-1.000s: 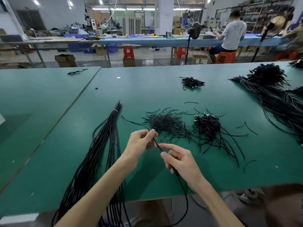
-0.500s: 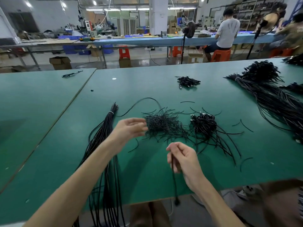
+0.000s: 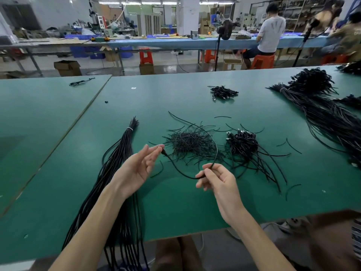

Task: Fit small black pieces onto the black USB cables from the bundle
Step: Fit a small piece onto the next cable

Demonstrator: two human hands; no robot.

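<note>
A single black USB cable (image 3: 175,167) curves between my hands above the green table (image 3: 195,212). My left hand (image 3: 140,165) is raised palm-up and pinches the cable's plug end at its fingertips. My right hand (image 3: 218,180) pinches the cable farther along, and the rest arcs up and back over the pile of small black pieces (image 3: 187,141). The tied bundle of long black cables (image 3: 119,159) lies under my left forearm and hangs over the front edge.
A heap of cables with plugs (image 3: 244,141) lies right of the small pieces. Large cable bundles (image 3: 322,118) fill the right side, and a small heap (image 3: 222,92) sits farther back. Loose short pieces are scattered about. People sit at a far bench.
My left hand came back from the pile and now holds the cable's end. My right hand rose, so the cable that hung over the table edge now loops between both hands.
</note>
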